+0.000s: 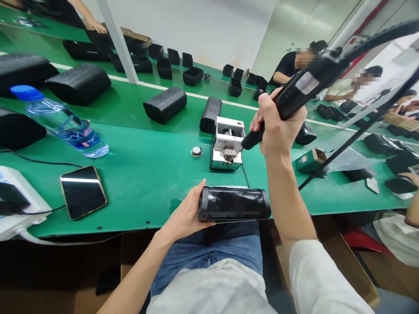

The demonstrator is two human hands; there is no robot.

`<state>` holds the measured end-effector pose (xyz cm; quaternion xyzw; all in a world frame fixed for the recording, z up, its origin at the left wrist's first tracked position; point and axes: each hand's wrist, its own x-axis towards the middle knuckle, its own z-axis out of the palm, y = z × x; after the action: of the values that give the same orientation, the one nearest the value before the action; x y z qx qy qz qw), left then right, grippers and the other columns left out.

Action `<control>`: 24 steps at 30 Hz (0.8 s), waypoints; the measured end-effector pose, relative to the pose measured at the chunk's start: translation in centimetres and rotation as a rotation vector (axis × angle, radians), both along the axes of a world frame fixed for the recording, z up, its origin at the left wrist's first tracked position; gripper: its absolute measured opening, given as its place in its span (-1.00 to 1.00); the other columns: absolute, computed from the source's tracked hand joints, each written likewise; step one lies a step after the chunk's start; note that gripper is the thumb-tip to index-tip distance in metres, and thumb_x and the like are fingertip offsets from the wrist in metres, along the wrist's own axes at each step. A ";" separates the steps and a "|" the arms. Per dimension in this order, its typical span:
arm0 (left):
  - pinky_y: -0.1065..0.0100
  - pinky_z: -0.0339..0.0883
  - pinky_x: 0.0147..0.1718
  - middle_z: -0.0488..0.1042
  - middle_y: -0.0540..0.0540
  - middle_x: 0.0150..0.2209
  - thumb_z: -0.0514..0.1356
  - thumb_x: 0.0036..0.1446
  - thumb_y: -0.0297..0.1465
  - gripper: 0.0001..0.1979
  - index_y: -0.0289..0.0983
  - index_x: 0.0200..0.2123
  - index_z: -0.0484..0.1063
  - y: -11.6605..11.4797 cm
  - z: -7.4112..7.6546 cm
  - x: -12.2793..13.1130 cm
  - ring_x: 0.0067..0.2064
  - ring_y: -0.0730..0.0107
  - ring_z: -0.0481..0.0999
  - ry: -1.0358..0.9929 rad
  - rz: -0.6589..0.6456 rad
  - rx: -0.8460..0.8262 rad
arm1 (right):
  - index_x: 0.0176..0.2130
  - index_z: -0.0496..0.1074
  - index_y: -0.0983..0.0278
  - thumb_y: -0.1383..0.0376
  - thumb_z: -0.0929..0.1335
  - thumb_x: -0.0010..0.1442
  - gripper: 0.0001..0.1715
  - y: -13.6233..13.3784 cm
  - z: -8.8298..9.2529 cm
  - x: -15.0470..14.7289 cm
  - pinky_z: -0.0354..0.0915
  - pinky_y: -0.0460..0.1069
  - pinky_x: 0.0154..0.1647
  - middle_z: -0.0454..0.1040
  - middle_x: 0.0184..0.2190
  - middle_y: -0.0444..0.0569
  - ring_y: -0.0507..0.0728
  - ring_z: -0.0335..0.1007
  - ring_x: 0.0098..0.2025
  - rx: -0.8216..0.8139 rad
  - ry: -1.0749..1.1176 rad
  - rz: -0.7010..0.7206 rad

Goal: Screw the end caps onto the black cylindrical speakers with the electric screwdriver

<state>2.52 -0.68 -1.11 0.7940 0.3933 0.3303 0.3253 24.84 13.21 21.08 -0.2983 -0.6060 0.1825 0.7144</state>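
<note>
My left hand point(189, 210) is closed round the left end of a black speaker-like unit point(235, 203), which lies level at the table's front edge. My right hand point(278, 124) grips a black electric screwdriver point(296, 89) with a cable at its top. The driver's tip points down and left to the front of a small white and black box-shaped machine point(228, 141); whether it touches is too small to tell. Left of that machine lies a small round silver part point(196, 151).
Black speaker housings point(165, 104) stand along the green table point(140, 174). A water bottle point(65, 122), a phone point(83, 192) and a white power box point(19, 205) are at left. A small green box point(309, 161) stands right. Other people sit farther off.
</note>
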 end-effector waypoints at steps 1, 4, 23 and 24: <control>-0.36 0.37 0.45 0.24 -0.38 0.53 0.65 0.03 -0.45 0.56 0.09 0.68 -0.48 0.0 0.0 0.0 0.56 -0.37 0.31 0.001 0.001 -0.003 | -0.33 0.38 0.09 -0.23 0.57 0.29 -0.42 -0.1 0.2 -0.1 0.31 0.08 -0.54 0.26 -0.54 -0.22 0.05 0.26 -0.57 0.020 -0.012 -0.003; -0.37 0.35 0.46 0.22 -0.38 0.54 0.65 0.06 -0.42 0.54 0.09 0.68 -0.49 0.0 0.0 0.0 0.56 -0.38 0.29 0.015 0.012 -0.013 | -0.36 0.37 0.09 -0.27 0.57 0.27 -0.38 0.8 0.2 -0.5 0.33 0.09 -0.53 0.30 -0.52 -0.19 0.06 0.28 -0.55 0.017 -0.029 -0.010; -0.39 0.34 0.45 0.15 -0.48 0.58 0.65 0.07 -0.36 0.53 -0.03 0.69 -0.46 0.4 -0.3 0.0 0.55 -0.46 0.29 -0.010 -0.020 0.087 | -0.32 0.46 0.10 0.24 0.64 0.20 -0.67 -7.4 3.6 0.1 0.13 0.07 -0.61 0.26 -0.58 -0.26 0.03 0.15 -0.62 -0.133 0.077 0.157; -0.39 0.34 0.46 0.14 -0.48 0.58 0.65 0.07 -0.35 0.52 -0.04 0.69 -0.45 0.4 -0.4 0.0 0.55 -0.46 0.29 -0.019 -0.025 0.089 | -0.32 0.49 0.12 0.32 0.64 0.17 -0.70 -9.3 4.5 0.2 0.09 0.08 -0.63 0.26 -0.58 -0.26 0.02 0.13 -0.62 -0.136 0.114 0.181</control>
<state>2.54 -0.24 -1.46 0.8094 0.3650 0.3510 0.2974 25.06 3.88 25.61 -0.2795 -0.5752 0.3035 0.7063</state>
